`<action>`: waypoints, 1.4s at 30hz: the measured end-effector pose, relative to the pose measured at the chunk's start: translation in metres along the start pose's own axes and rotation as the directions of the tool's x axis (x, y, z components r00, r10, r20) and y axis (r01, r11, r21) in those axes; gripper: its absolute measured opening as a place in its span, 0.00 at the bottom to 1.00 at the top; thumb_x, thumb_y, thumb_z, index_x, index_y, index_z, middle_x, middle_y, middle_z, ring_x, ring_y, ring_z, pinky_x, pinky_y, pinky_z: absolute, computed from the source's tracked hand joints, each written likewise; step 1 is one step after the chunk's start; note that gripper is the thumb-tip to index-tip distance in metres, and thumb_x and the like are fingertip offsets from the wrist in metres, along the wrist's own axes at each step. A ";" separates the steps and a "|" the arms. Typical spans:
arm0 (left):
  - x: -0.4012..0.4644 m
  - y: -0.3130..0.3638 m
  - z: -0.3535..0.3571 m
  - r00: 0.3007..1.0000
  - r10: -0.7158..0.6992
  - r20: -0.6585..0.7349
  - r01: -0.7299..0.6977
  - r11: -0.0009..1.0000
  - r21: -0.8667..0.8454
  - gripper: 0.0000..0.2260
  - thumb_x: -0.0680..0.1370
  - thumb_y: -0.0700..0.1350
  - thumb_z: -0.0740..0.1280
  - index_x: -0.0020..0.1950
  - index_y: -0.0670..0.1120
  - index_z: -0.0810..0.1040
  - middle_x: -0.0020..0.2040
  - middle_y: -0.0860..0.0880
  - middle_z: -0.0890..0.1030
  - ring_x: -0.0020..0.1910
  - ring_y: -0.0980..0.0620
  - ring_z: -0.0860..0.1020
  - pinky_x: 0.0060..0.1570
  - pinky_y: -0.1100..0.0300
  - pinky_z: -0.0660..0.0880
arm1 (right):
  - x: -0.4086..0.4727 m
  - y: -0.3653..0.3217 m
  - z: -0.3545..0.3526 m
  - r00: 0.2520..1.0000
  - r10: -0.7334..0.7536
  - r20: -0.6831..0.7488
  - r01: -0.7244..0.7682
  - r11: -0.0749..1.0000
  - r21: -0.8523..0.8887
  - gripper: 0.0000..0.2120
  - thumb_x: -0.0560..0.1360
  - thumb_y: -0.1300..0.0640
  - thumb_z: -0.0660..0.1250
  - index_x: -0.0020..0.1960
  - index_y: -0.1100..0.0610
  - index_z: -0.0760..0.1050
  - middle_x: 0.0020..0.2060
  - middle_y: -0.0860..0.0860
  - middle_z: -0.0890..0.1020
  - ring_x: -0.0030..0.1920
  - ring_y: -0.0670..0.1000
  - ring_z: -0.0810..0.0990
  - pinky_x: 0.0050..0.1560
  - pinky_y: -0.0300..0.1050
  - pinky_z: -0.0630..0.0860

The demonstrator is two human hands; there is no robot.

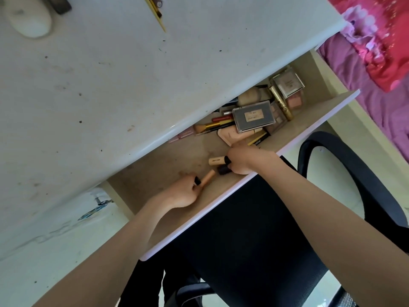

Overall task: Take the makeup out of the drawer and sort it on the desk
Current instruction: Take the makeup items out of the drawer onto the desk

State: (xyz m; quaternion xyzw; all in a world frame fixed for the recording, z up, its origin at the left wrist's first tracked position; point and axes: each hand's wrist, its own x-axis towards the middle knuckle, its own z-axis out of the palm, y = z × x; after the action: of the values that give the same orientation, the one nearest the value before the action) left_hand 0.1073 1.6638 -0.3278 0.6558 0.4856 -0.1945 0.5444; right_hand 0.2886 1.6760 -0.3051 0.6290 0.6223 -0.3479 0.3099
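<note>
Both hands are down in the open drawer [314,111]. The left hand [184,192] has its fingers curled round a slim peach-coloured tube [208,178] with a black cap, holding it at the cap end so the pale body sticks out past the fingertips. Just beyond that, the right hand [240,160] grips two more tubes at their dark caps: a tan tube [215,161] pointing out from the fingers and a dark cap [223,170] below it, right beside the tip of the left hand's tube. Farther past the right hand lies the rest of the makeup in a heap: a grey palette [253,116], a brush [212,127] with a gold handle, a gold tube [281,104] and a square compact [287,84]. Above both hands runs the white desk [110,85], stained. Under the forearms stands a black chair [254,229].
</note>
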 end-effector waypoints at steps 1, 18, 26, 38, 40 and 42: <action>-0.005 0.002 -0.002 1.000 0.009 -0.004 -0.009 1.000 -0.020 0.05 0.81 0.47 0.56 0.52 0.49 0.70 0.46 0.50 0.75 0.44 0.53 0.75 0.41 0.62 0.72 | -0.004 0.000 -0.001 1.000 0.007 -0.029 -0.006 0.999 0.046 0.16 0.78 0.54 0.59 0.63 0.61 0.70 0.54 0.55 0.70 0.53 0.56 0.72 0.50 0.47 0.69; -0.075 0.050 -0.143 0.933 -0.033 -0.359 -0.260 0.630 -0.732 0.03 0.77 0.35 0.64 0.49 0.36 0.75 0.40 0.42 0.78 0.37 0.46 0.80 0.44 0.52 0.80 | -0.069 -0.023 -0.088 0.911 0.095 -0.402 0.408 -0.052 0.912 0.09 0.79 0.61 0.60 0.57 0.63 0.73 0.45 0.55 0.79 0.47 0.51 0.78 0.53 0.44 0.75; -0.012 0.055 -0.252 0.784 -0.240 -0.573 -0.238 0.735 -0.634 0.07 0.70 0.40 0.71 0.44 0.38 0.77 0.45 0.41 0.80 0.45 0.42 0.80 0.48 0.48 0.79 | 0.005 -0.069 -0.190 0.802 0.344 -0.488 0.339 0.410 0.847 0.08 0.79 0.59 0.59 0.52 0.64 0.71 0.43 0.58 0.74 0.43 0.56 0.76 0.41 0.44 0.71; 0.035 0.068 -0.313 0.619 -0.204 -0.759 -0.238 0.872 -0.428 0.09 0.72 0.43 0.70 0.44 0.37 0.79 0.44 0.39 0.81 0.44 0.42 0.79 0.29 0.63 0.68 | 0.076 -0.116 -0.252 0.617 0.352 -0.703 0.109 0.847 0.520 0.14 0.80 0.53 0.57 0.60 0.60 0.72 0.59 0.57 0.72 0.60 0.56 0.68 0.56 0.49 0.67; 0.039 0.067 -0.321 0.630 -0.181 -0.755 -0.259 0.868 -0.424 0.08 0.73 0.42 0.69 0.36 0.42 0.74 0.34 0.45 0.76 0.35 0.46 0.75 0.23 0.69 0.64 | 0.080 -0.115 -0.257 0.608 0.328 -0.724 0.156 0.844 0.513 0.14 0.79 0.53 0.58 0.59 0.61 0.73 0.58 0.57 0.72 0.58 0.56 0.69 0.56 0.47 0.67; 0.043 0.064 -0.325 0.624 -0.155 -0.766 -0.296 0.860 -0.416 0.03 0.74 0.42 0.67 0.42 0.45 0.74 0.39 0.49 0.76 0.40 0.49 0.74 0.28 0.69 0.65 | 0.081 -0.114 -0.262 0.606 0.338 -0.720 0.197 0.813 0.548 0.15 0.78 0.53 0.59 0.60 0.60 0.72 0.57 0.58 0.72 0.57 0.57 0.70 0.54 0.46 0.69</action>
State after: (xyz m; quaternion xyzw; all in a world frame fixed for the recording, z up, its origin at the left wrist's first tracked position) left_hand 0.0922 1.9797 -0.2198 0.5270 0.6778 0.2644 0.4392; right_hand 0.1871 1.9409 -0.2185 0.8040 0.5302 -0.1908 -0.1897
